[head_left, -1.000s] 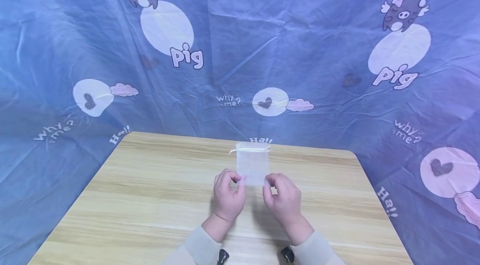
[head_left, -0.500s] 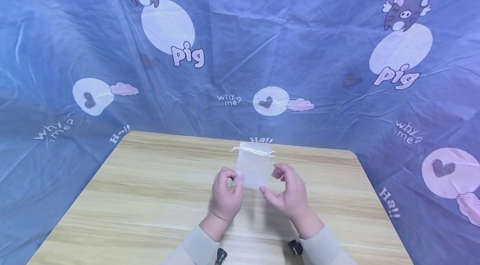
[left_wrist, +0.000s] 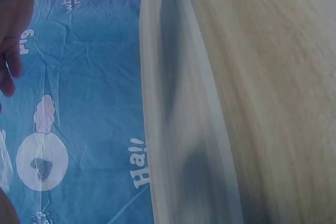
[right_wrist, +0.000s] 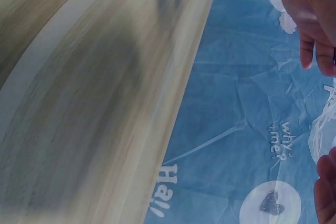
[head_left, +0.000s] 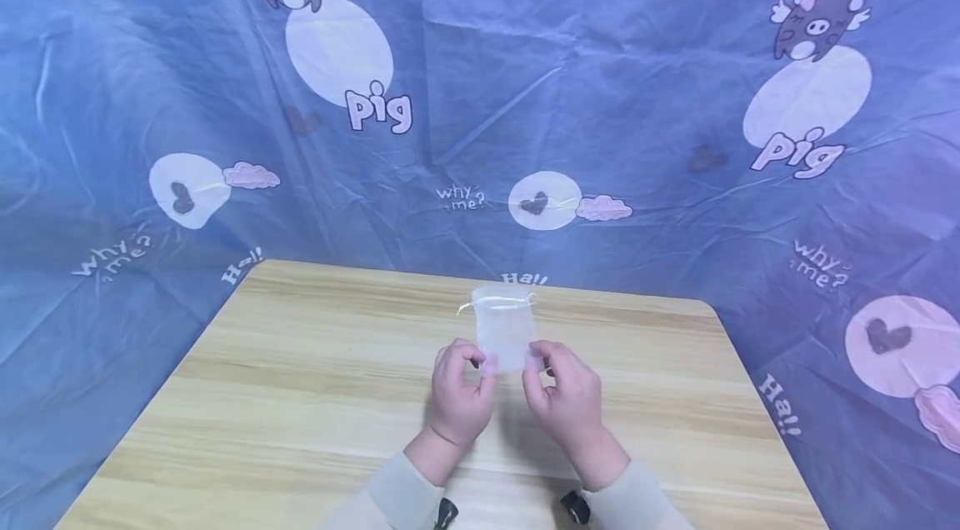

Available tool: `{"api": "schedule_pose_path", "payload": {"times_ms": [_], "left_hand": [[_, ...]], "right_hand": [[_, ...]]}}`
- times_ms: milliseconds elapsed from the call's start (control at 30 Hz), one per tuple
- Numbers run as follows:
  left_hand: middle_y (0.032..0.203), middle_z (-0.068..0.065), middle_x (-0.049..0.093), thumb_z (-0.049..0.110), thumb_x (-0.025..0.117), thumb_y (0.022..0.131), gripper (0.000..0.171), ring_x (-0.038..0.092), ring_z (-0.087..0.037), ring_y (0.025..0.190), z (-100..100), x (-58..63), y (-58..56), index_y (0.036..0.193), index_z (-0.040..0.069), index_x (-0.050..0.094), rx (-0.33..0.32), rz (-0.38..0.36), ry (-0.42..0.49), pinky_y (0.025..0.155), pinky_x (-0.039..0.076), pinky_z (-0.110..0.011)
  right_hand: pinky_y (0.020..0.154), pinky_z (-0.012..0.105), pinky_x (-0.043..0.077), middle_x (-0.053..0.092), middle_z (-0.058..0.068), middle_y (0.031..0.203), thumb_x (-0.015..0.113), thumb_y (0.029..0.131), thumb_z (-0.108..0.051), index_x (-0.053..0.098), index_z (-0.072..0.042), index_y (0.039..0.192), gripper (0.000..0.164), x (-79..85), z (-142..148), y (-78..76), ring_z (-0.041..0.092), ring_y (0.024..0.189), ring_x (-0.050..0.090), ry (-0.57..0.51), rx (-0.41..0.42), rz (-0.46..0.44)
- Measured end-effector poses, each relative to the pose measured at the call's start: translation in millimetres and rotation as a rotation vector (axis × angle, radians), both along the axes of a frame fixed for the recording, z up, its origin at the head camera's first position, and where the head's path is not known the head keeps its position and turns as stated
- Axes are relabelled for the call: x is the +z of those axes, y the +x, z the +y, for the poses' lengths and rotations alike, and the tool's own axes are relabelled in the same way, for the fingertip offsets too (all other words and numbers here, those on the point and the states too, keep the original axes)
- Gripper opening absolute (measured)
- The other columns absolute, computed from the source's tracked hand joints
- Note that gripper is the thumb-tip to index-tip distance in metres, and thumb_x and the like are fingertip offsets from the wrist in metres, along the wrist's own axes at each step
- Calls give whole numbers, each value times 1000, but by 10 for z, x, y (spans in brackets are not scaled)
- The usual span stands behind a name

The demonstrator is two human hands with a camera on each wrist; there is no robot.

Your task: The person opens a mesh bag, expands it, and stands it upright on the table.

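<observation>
A small sheer white drawstring pouch (head_left: 506,332) is held up above the table in the head view, its corded mouth at the far end. My left hand (head_left: 461,395) pinches the near left corner between thumb and fingers. At the near right corner my right hand (head_left: 567,390) pinches the pouch the same way. The pouch looks flat, and the cord's loose ends stick out at both sides. In the right wrist view, part of the pouch (right_wrist: 321,129) shows at the right edge. The left wrist view catches only a sliver of the pouch (left_wrist: 4,166).
A light wood-grain table (head_left: 300,397) lies under both hands. Behind and beside it hangs a blue cloth (head_left: 480,113) printed with pigs, hearts and words. Both forearms wear pale sleeves (head_left: 405,492), with a black device (head_left: 576,507) at each wrist.
Half a second ago my right hand's fingers were spread off the pouch's right side; now they pinch its near right corner again. My left hand keeps its pinch, and the pouch has shifted slightly.
</observation>
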State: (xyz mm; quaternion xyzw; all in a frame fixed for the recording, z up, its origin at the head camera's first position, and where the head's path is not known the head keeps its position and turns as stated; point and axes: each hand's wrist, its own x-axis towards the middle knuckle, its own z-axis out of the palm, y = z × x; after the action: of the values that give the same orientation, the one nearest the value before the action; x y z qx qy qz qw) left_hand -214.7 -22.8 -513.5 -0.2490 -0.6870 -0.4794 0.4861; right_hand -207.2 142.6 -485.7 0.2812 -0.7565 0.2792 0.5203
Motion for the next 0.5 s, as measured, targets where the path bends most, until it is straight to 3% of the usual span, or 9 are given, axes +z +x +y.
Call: {"api": "schedule_pose_path", "payload": {"times_ms": [233,400,500], "left_hand": [[78,-2,58,0,69,86,13,57,-18,69,44,1,5,90,4,57,-2,17,-11,75,46,-29],[77,-2,58,-2,69,83,15,57,-18,69,75,13,10,90,3,56,5,37,9,74,45,-31],[77,-5,58,-8,66,80,17,57,-21,69,99,24,20,88,3,55,27,13,58,73,45,-35]], "right_hand": [[49,30,57,73,12,80,58,87,-2,74,6,100,22,4,-34,4,20,57,68,-38,-50,11],[47,35,55,71,11,75,58,88,-3,72,5,94,18,9,-40,-13,21,54,64,-30,-79,108],[45,34,53,67,9,71,57,90,-4,70,6,91,16,17,-53,-26,20,53,60,-26,-78,176]]}}
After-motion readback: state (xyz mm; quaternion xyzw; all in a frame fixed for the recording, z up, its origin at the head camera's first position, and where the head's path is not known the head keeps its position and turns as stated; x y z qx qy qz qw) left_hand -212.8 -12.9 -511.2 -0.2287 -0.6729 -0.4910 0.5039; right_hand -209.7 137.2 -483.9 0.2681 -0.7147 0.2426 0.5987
